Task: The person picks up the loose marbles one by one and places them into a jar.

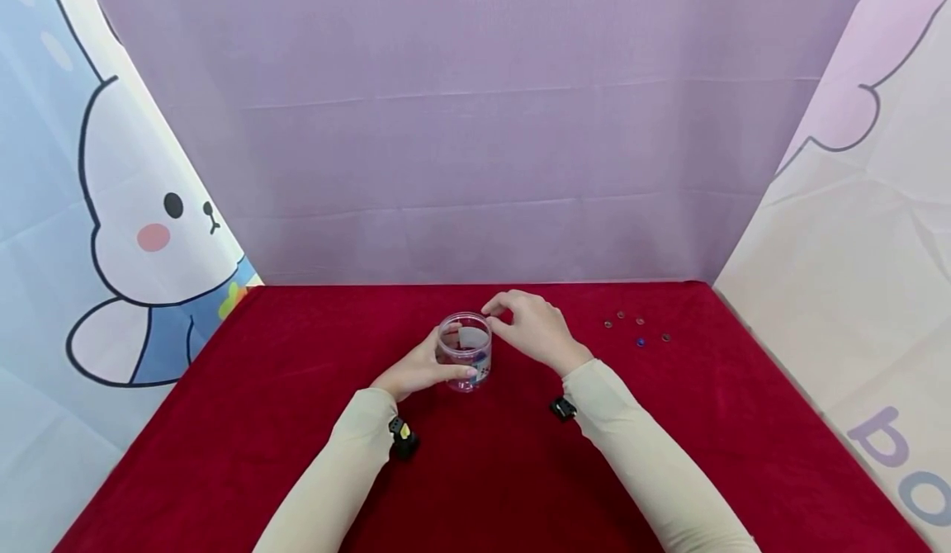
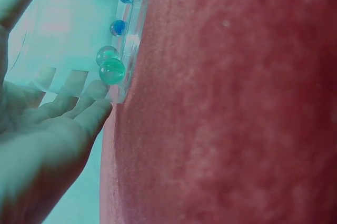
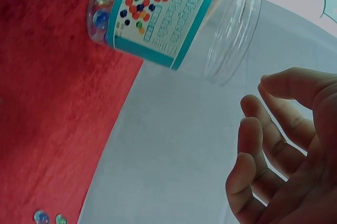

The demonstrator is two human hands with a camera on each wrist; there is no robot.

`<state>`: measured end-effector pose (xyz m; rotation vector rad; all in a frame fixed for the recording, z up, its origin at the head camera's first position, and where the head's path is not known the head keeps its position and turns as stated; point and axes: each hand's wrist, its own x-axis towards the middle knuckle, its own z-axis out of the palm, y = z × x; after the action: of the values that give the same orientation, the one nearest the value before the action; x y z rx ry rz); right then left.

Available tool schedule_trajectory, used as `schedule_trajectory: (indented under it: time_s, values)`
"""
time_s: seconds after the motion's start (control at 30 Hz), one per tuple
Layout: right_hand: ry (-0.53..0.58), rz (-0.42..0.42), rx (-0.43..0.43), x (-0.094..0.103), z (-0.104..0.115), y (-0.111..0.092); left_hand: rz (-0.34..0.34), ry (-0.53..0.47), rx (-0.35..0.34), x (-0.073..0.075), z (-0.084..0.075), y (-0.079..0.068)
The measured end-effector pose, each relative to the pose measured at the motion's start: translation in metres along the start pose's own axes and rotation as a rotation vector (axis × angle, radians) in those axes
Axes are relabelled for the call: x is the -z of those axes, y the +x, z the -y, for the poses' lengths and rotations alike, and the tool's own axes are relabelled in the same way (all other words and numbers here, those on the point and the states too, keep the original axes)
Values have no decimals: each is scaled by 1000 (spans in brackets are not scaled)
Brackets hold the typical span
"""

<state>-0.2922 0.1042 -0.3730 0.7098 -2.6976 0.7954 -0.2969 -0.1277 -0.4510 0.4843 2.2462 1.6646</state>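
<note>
Left to right: the left hand [image 1: 419, 369], fingers and thumb curved around a clear, lidless jar [image 1: 468, 353], which stands roughly upright in this grasp. Several glass marbles [image 2: 112, 71] rest at its base, below the left hand's fingers; a label [image 3: 157, 16] wraps its wall. Just right of the jar's rim, the right hand [image 1: 531, 330], fingers loosely bent, thumb and index tips close together, no object visible between them. Farther right of that hand, five loose marbles [image 1: 641, 342] lie scattered on the red-covered worktop [image 1: 475, 487].
</note>
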Motion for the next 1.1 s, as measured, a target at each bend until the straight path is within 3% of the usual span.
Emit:
schedule_trajectory:
  time_s: [0.4,1.1]
  values:
    - [4,-21,-50,19,-21,-13,-10,33,12,0,0,-1]
    - [-97,-21,-151,48,-74,-38,-8,34,3,2,4,0]
